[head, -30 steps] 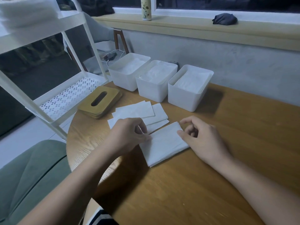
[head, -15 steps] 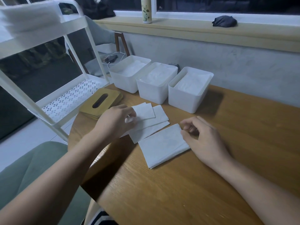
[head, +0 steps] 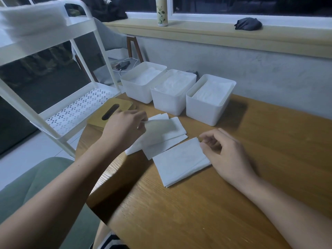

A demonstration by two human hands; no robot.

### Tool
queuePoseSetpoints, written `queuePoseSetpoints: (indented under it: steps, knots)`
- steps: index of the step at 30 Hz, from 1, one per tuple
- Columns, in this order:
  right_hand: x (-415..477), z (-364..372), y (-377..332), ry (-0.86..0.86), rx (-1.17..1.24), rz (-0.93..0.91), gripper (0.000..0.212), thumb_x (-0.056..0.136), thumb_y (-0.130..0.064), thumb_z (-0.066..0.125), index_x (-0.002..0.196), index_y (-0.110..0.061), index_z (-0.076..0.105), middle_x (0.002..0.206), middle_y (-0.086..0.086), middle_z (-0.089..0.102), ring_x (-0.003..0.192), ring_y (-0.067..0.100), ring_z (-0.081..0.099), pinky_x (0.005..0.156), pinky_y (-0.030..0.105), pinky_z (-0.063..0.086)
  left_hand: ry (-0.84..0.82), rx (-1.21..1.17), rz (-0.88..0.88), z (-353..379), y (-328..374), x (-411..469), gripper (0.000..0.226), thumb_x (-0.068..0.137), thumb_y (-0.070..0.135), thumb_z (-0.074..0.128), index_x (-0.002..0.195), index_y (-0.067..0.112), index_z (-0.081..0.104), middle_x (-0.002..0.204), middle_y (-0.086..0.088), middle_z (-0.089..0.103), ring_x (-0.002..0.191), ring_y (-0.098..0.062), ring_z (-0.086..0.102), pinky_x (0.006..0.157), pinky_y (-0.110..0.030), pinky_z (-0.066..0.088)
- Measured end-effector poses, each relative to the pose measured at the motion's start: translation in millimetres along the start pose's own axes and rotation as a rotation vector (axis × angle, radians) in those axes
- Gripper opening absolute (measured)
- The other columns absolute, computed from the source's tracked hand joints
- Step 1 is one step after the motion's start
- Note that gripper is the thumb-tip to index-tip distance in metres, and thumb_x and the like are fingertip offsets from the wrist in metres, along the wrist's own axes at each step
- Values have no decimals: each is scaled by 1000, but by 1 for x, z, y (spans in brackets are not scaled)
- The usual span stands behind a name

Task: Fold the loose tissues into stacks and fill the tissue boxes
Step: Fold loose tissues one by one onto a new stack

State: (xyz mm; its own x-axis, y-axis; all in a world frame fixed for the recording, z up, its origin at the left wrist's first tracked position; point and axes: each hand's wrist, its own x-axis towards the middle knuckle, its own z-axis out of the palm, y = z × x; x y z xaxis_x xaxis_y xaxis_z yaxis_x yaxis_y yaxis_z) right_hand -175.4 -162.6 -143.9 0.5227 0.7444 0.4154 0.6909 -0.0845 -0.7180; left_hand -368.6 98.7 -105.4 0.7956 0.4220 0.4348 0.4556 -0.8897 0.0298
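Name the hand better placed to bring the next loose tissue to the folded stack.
Left. The left hand pinches a lifted tissue over the loose pile; the right hand sits at the folded stack's edge.

Folded tissues (head: 179, 164) flat; three boxes (head: 167, 105) filled

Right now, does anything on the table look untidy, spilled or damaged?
Nothing looks spilled or torn. The loose tissues by the left hand lie fanned out, their edges not lined up, unlike the folded stack. The wooden lid lies off the boxes, which stand open.
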Motion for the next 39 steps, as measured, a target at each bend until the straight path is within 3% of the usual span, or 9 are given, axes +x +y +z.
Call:
queuePoseSetpoints:
  steps: [3, 7, 9, 12, 16, 19, 21, 26, 39]
  knots:
    - [0, -1, -2, 20, 17, -13, 17, 92, -14, 81, 104, -23, 73, 99, -14, 67, 99, 14, 66, 89, 34, 53, 54, -20, -13, -16, 8, 0, 10, 89, 11, 71, 92, 21, 68, 81, 7, 69, 66, -26, 58, 81, -40, 45]
    - [-1, -2, -7, 30, 69, 21, 29, 92, -24, 83, 119, -23, 71, 112, -12, 67, 113, 12, 65, 94, 19, 48, 79, -151, 31, -44, 34, -6, 9, 93, 15, 70, 94, 24, 72, 87, 10, 70, 73, -19, 61, 76, -43, 51]
    - [-1, -2, -9, 29, 123, 36, 39, 91, -27, 84, 126, -25, 67, 120, -11, 66, 120, 12, 64, 96, 17, 45, 59, -275, 42, -56, 50, -11, 6, 96, 17, 74, 96, 23, 75, 88, 12, 71, 76, -14, 62, 71, -38, 51]
    - [0, -1, -13, -16, 282, 70, 42, 93, -28, 82, 130, -27, 63, 127, -9, 69, 125, 16, 64, 99, 28, 48, -18, -440, -6, -64, 70, -20, 5, 95, 24, 77, 100, 27, 77, 91, 17, 74, 84, -4, 65, 68, -17, 49]
    - [0, -1, -16, -126, 504, 158, 28, 97, -24, 75, 124, -21, 67, 113, -2, 78, 106, 18, 73, 90, 37, 57, -142, -634, -159, -55, 79, -27, 2, 95, 29, 78, 96, 31, 78, 86, 19, 74, 86, -2, 68, 67, -12, 46]
    - [0, -1, -14, -125, 538, 189, 19, 97, -20, 75, 115, -16, 71, 90, 9, 76, 84, 16, 72, 73, 23, 52, -212, -736, -266, -45, 77, -28, 2, 95, 28, 80, 94, 30, 79, 85, 21, 75, 81, 0, 68, 65, -11, 45]
    - [1, 0, -11, -107, 514, 210, 18, 97, -17, 76, 114, -17, 71, 79, 15, 69, 69, 13, 64, 69, 19, 47, -273, -729, -323, -36, 73, -28, 3, 94, 32, 81, 93, 33, 79, 84, 20, 75, 79, 1, 68, 64, -15, 47]
    - [-1, 0, -3, -131, 372, 208, 25, 96, -15, 77, 116, -28, 69, 70, 11, 59, 65, 17, 52, 72, 30, 45, -409, -691, -411, -16, 64, -32, 7, 89, 39, 84, 89, 36, 79, 81, 17, 77, 72, 1, 66, 65, -23, 48]
    - [-1, 2, 4, -146, -13, 159, 32, 88, -19, 79, 114, -33, 64, 69, -7, 63, 67, 16, 60, 69, 19, 45, -440, -490, -354, -3, 53, -28, 16, 85, 40, 88, 84, 33, 73, 74, 15, 72, 70, -5, 66, 59, -24, 45]
